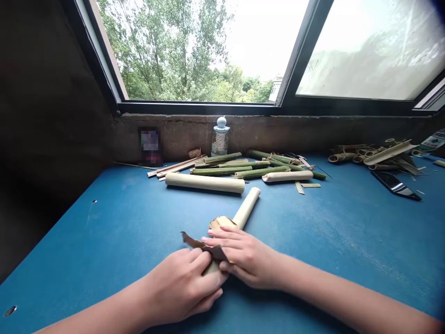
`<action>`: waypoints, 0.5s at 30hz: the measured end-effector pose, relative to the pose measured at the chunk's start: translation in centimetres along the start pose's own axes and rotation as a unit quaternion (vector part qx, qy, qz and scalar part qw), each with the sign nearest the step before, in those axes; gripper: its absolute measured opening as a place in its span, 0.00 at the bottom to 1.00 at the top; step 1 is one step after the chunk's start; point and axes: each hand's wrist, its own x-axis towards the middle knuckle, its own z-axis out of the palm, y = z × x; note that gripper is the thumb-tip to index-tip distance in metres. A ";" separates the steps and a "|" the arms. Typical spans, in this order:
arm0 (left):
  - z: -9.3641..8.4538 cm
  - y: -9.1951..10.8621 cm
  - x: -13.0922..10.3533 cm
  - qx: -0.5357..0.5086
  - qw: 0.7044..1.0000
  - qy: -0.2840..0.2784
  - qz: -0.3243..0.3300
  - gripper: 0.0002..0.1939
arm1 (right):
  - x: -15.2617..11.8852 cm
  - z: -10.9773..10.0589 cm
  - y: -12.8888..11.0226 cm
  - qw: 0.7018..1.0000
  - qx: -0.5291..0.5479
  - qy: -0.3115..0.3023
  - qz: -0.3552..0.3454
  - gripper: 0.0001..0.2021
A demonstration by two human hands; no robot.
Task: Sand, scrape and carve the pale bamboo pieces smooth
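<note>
Near the front middle of the blue table, my left hand (184, 285) is closed round the lower end of a pale bamboo piece (247, 207) that slants up to the right. A dark, curled sheet, perhaps sandpaper (193, 240), sticks out between my two hands, by the left fingers. My right hand (248, 257) lies over the bamboo piece with its fingers pressed together and reaching left. Just beyond its fingertips a pale, rough-edged flat piece (222, 222) shows on the bamboo. What lies under the right palm is hidden.
A thick pale bamboo tube (205, 183) lies behind the hands. Green bamboo lengths (222, 171) and a glass jar (220, 140) stand farther back by the wall. At the right are a pile of split bamboo (389, 155) and a dark phone (396, 184).
</note>
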 end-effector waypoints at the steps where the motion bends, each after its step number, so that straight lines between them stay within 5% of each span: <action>1: 0.0 0.1 0.0 0.006 1.000 0.005 -0.001 0.13 | 0.0 -0.5 0.6 1.000 -0.002 0.005 0.006 0.21; 5: 0.0 0.2 -0.1 0.021 1.000 0.005 -0.005 0.13 | -0.7 -2.6 4.0 0.986 -0.089 0.082 0.113 0.18; 11: 0.0 0.3 -0.1 0.012 1.000 0.016 0.003 0.14 | 0.2 0.2 -0.3 1.000 -0.001 0.025 0.001 0.20; 15: -0.1 0.5 -0.3 0.019 1.000 0.007 -0.011 0.13 | -0.2 -2.3 3.3 0.994 -0.044 0.069 0.076 0.18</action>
